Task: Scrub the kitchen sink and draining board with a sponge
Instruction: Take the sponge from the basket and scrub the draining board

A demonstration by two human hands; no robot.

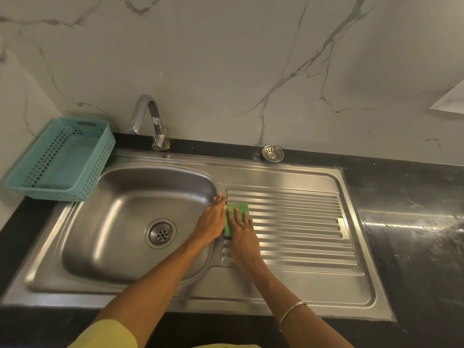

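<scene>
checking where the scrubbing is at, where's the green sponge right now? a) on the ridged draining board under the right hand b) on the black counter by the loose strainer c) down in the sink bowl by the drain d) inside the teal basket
a: the green sponge lies on the ridged draining board, at its end nearest the bowl, with the right hand pressing flat on it.

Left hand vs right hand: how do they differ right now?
The left hand lies flat on the bare steel rim by the basin; the right hand presses the green sponge on the ridged draining board. The right wears a ring and bangle; the left shows none. Both have straight fingers.
</scene>
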